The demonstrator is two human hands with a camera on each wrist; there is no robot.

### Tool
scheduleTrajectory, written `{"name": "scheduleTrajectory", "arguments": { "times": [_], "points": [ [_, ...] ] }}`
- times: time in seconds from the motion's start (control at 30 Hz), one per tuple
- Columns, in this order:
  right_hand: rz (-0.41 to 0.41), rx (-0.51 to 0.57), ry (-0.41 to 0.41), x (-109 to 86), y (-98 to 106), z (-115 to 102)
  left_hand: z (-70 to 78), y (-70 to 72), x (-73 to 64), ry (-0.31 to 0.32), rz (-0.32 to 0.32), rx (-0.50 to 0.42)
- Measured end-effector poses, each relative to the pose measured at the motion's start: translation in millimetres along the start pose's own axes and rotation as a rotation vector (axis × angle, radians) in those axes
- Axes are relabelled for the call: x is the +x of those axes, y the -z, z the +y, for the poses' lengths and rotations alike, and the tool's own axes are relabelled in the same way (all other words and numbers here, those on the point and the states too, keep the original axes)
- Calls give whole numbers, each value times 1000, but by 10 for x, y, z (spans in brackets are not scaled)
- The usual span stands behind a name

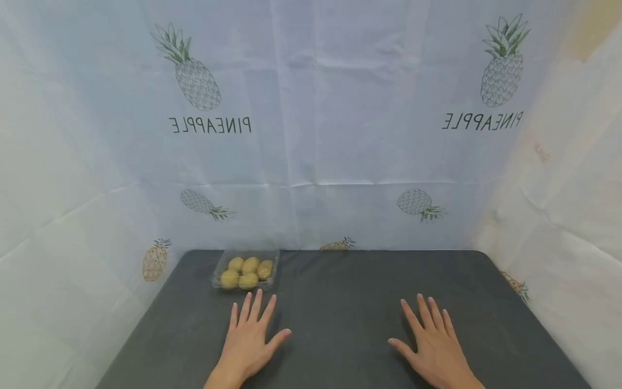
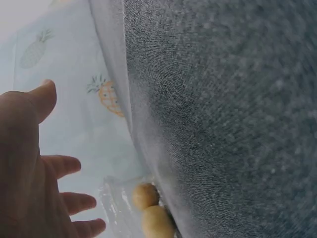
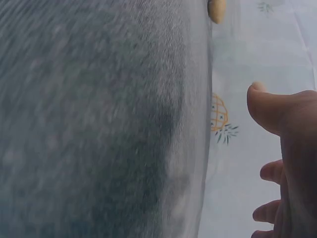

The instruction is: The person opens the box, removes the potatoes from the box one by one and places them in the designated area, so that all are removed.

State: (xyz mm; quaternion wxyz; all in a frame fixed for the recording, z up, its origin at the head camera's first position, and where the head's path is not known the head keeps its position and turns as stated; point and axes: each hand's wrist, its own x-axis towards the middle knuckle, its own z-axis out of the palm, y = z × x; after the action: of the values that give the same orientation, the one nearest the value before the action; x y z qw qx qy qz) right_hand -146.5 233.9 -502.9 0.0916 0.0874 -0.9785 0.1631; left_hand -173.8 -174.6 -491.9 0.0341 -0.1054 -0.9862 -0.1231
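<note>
A clear plastic box [image 1: 275, 273] with several round yellow fruits [image 1: 248, 281] in it stands at the back left of the dark table. My left hand [image 1: 249, 337] is over the table just in front of this box, fingers spread and straight, holding nothing. In the left wrist view, two of the yellow fruits [image 2: 157, 221] show beyond the fingertips. My right hand [image 1: 432, 343] is over the right half of the table, its fingers also spread and its palm down, with no object in it. One yellow fruit [image 3: 216, 11] appears at the top of the right wrist view.
The dark grey table [image 1: 340, 313] has rounded back corners. A pale cloth [image 1: 350, 151] printed with pineapples and mirrored lettering hangs behind its back edge. More white cloth [image 1: 573, 227] encloses the left and right sides.
</note>
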Motion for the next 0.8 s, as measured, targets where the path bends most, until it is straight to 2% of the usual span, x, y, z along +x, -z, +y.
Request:
{"name": "scheduleTrajectory", "arguments": {
  "times": [0.33,0.57,0.8],
  "points": [
    [31,-41,44,108,-37,-155,-8,40,13,-19,38,-25],
    [22,-27,56,182,-74,-287,-55,75,18,-54,150,-30],
    [19,-32,109,287,-105,-485,-134,135,-3,-35,276,13]
  ]
}}
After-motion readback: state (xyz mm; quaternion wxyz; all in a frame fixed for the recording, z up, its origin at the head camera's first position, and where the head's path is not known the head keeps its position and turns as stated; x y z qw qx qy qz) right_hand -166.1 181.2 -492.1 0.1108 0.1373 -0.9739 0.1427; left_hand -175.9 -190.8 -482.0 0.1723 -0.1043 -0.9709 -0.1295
